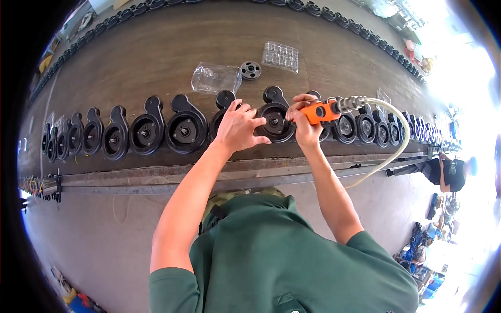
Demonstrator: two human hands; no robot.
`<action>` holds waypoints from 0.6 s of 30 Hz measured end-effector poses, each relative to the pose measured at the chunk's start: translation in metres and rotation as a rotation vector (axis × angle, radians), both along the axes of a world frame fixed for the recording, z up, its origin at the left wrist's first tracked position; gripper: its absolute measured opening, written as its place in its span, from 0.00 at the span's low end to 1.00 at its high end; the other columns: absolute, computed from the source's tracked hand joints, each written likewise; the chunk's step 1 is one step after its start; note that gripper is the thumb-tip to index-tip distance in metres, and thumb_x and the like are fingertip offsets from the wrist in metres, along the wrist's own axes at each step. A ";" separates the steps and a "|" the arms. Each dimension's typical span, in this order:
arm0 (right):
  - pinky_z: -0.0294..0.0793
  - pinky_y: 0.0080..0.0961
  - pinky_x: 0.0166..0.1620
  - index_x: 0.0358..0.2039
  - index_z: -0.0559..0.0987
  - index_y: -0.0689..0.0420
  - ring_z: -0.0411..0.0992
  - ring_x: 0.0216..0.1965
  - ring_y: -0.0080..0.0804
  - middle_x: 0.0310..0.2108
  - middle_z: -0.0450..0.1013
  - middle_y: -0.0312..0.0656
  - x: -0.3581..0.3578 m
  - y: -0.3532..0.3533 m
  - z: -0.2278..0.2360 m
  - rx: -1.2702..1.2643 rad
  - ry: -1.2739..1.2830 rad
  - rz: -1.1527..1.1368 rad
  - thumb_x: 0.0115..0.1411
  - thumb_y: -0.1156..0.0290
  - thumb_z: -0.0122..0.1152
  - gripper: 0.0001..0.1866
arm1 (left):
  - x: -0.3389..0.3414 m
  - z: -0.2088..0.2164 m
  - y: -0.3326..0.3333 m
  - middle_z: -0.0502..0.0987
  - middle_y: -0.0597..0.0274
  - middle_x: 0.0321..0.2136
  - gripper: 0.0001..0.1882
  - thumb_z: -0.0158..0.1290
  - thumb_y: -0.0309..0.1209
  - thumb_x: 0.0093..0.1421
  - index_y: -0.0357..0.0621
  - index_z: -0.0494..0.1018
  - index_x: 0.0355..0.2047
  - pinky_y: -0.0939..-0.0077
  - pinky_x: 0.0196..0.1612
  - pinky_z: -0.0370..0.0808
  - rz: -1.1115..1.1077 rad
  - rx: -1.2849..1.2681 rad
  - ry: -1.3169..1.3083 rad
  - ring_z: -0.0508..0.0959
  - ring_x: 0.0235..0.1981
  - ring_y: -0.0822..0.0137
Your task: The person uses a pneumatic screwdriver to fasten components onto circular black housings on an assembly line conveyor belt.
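My right hand [305,121] is wrapped round an orange air tool [314,112] with a metal hose coupling at its outer end. The tool's working end is hidden by the hand. My left hand [241,125], fingers and thumb spread, is over a black round housing [225,98] with an arm at its top, covering much of it. Whether it touches that part I cannot tell. Between the hands lies another such housing [275,123], its round cavity facing up with a small metal shaft in the middle.
More black housings [186,130] line the bench's near edge on both sides. Beyond them are a clear plastic bag [215,78], a black slotted wheel [250,70] and a clear compartment tray [281,56]. A pale air hose [406,136] loops down at right. Another person [450,174] is at far right.
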State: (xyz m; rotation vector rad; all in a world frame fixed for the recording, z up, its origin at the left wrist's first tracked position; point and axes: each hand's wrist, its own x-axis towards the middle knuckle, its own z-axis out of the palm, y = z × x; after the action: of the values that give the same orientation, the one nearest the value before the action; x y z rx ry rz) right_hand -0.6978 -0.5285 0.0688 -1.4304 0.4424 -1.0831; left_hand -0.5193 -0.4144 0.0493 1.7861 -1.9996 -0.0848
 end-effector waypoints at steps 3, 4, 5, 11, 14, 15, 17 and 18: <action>0.73 0.26 0.36 0.46 0.69 0.66 0.70 0.27 0.27 0.25 0.70 0.39 -0.007 0.007 -0.005 0.040 0.017 -0.026 0.59 0.81 0.52 0.14 | -0.001 -0.002 0.001 0.82 0.56 0.41 0.30 0.67 0.60 0.45 0.54 0.84 0.41 0.55 0.66 0.63 0.001 -0.010 -0.003 0.78 0.50 0.57; 0.73 0.26 0.36 0.46 0.69 0.66 0.70 0.27 0.27 0.25 0.70 0.39 -0.008 0.007 -0.006 0.049 0.010 -0.028 0.59 0.81 0.52 0.14 | -0.001 -0.002 0.001 0.82 0.56 0.41 0.30 0.67 0.61 0.46 0.54 0.84 0.41 0.54 0.66 0.63 -0.002 -0.009 -0.005 0.78 0.50 0.57; 0.73 0.26 0.36 0.46 0.70 0.66 0.70 0.26 0.27 0.25 0.70 0.39 -0.008 0.008 -0.007 0.057 0.003 -0.030 0.58 0.81 0.52 0.14 | -0.001 -0.001 0.001 0.82 0.55 0.42 0.30 0.67 0.61 0.46 0.54 0.84 0.41 0.54 0.66 0.62 -0.004 -0.007 -0.006 0.78 0.50 0.57; 0.74 0.27 0.35 0.46 0.70 0.66 0.69 0.26 0.27 0.24 0.70 0.39 -0.009 0.006 -0.007 0.074 -0.028 -0.041 0.58 0.82 0.51 0.14 | -0.001 -0.002 0.000 0.82 0.58 0.37 0.29 0.67 0.60 0.46 0.54 0.85 0.41 0.52 0.66 0.63 -0.004 -0.055 -0.004 0.79 0.49 0.58; 0.74 0.28 0.36 0.46 0.69 0.65 0.68 0.26 0.26 0.25 0.69 0.39 -0.011 0.006 -0.011 0.061 -0.015 -0.013 0.58 0.82 0.51 0.14 | 0.000 -0.003 -0.001 0.82 0.59 0.37 0.29 0.67 0.60 0.46 0.54 0.85 0.40 0.53 0.66 0.63 -0.001 -0.044 -0.011 0.79 0.50 0.59; 0.73 0.28 0.36 0.46 0.69 0.65 0.68 0.26 0.26 0.25 0.69 0.39 -0.013 0.007 -0.012 0.054 -0.010 0.000 0.58 0.82 0.50 0.14 | 0.000 -0.002 -0.001 0.83 0.58 0.39 0.30 0.66 0.61 0.46 0.54 0.85 0.41 0.53 0.66 0.62 -0.003 -0.022 -0.015 0.78 0.50 0.59; 0.73 0.29 0.37 0.46 0.68 0.64 0.68 0.27 0.26 0.25 0.69 0.40 -0.015 0.009 -0.012 0.036 0.017 0.024 0.58 0.82 0.50 0.14 | 0.000 0.001 -0.001 0.83 0.56 0.42 0.31 0.65 0.62 0.47 0.54 0.85 0.43 0.55 0.67 0.62 -0.003 0.027 -0.019 0.78 0.51 0.59; 0.73 0.29 0.37 0.46 0.68 0.64 0.68 0.27 0.26 0.25 0.69 0.40 -0.015 0.011 -0.013 0.039 0.014 0.033 0.58 0.82 0.50 0.14 | 0.000 0.001 -0.001 0.83 0.56 0.42 0.31 0.65 0.62 0.47 0.54 0.85 0.43 0.55 0.67 0.62 -0.002 0.023 -0.017 0.78 0.50 0.59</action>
State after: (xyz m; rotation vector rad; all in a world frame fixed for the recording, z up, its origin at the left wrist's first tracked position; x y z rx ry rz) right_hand -0.7131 -0.5174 0.0563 -1.4068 0.4462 -1.0336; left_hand -0.5197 -0.4149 0.0500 1.8052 -2.0200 -0.0934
